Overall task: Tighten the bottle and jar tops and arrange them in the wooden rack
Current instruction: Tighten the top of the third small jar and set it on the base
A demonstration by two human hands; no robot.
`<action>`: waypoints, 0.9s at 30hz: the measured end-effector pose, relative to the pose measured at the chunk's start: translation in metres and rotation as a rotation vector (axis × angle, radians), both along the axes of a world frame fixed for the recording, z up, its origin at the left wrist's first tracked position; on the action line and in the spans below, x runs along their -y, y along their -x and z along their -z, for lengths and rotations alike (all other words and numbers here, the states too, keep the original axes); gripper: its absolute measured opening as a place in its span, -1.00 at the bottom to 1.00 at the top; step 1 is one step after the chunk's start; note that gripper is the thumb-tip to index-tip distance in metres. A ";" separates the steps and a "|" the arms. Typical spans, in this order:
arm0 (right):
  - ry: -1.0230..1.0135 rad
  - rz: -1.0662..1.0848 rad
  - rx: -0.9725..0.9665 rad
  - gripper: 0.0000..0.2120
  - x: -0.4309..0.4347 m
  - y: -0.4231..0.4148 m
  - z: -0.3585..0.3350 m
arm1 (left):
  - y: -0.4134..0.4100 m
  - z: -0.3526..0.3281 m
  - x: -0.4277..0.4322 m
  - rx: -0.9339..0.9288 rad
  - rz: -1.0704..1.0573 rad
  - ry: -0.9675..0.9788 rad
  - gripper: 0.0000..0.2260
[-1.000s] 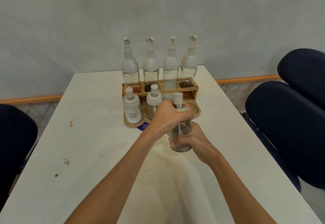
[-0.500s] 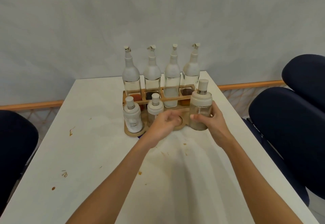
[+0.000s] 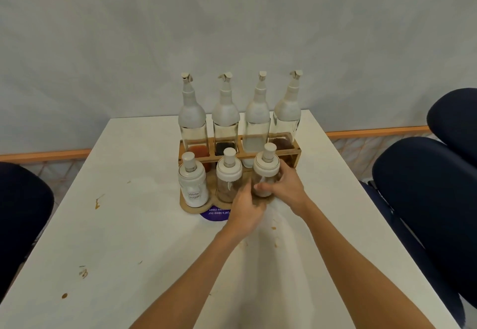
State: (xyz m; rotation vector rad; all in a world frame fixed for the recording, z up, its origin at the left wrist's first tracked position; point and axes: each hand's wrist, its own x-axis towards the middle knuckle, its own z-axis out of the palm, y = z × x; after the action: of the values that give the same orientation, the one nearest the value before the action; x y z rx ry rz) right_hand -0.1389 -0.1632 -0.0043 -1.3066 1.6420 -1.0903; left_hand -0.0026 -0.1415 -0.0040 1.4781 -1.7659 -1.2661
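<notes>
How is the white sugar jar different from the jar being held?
The white sugar jar has a label and white filling; the held jar shows no label and looks mostly clear. The right hand grips the held jar; the white sugar jar stands untouched. Both have white tops.
</notes>
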 end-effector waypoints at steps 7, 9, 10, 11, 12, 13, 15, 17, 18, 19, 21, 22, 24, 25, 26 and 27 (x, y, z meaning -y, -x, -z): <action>-0.022 -0.037 0.002 -0.24 0.005 -0.003 0.010 | -0.002 0.012 0.001 0.017 -0.021 -0.027 -0.34; -0.023 -0.044 -0.009 -0.24 0.007 -0.003 0.011 | -0.002 0.013 0.002 0.021 -0.016 -0.025 -0.33; -0.023 -0.048 -0.013 -0.25 0.007 -0.002 0.011 | -0.001 0.013 0.002 0.025 -0.014 -0.024 -0.32; -0.026 -0.056 -0.013 -0.26 0.008 -0.001 0.011 | -0.001 0.014 0.003 0.025 -0.013 -0.023 -0.32; -0.031 -0.065 -0.017 -0.26 0.008 0.000 0.012 | -0.001 0.014 0.004 0.029 -0.011 -0.022 -0.32; -0.033 -0.074 -0.015 -0.27 0.009 0.001 0.013 | -0.001 0.014 0.004 0.033 -0.008 -0.024 -0.32; -0.035 -0.089 -0.026 -0.26 0.011 0.001 0.013 | 0.001 0.014 0.005 0.048 -0.009 -0.032 -0.32; -0.036 -0.104 -0.043 -0.25 0.012 0.002 0.014 | 0.002 0.015 0.006 0.057 -0.011 -0.042 -0.31; -0.044 -0.108 -0.052 -0.25 0.012 0.002 0.014 | 0.003 0.016 0.006 0.061 -0.014 -0.048 -0.30; -0.046 -0.114 -0.052 -0.25 0.012 0.002 0.014 | 0.003 0.017 0.006 0.065 -0.015 -0.053 -0.30; -0.053 -0.126 -0.046 -0.24 0.012 0.003 0.015 | 0.003 0.019 0.006 0.079 -0.012 -0.063 -0.30; -0.058 -0.135 -0.045 -0.24 0.011 0.003 0.013 | 0.002 0.019 0.005 0.080 -0.013 -0.069 -0.30; -0.066 -0.149 -0.051 -0.25 0.010 0.003 0.012 | 0.001 0.019 0.006 0.094 -0.008 -0.072 -0.31; -0.069 -0.153 -0.050 -0.24 0.011 0.003 0.014 | 0.000 0.020 0.007 0.102 -0.005 -0.066 -0.32; -0.080 -0.155 -0.056 -0.23 0.010 0.002 0.010 | -0.001 0.020 0.007 0.106 0.000 -0.065 -0.33; -0.079 -0.161 -0.057 -0.20 0.010 0.003 0.011 | -0.001 0.020 0.007 0.115 0.004 -0.063 -0.33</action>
State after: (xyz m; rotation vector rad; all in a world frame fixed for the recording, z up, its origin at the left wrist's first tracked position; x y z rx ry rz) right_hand -0.1417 -0.1734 -0.0149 -1.4028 1.5746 -0.8907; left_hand -0.0016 -0.1485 -0.0242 1.6119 -1.8177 -1.2725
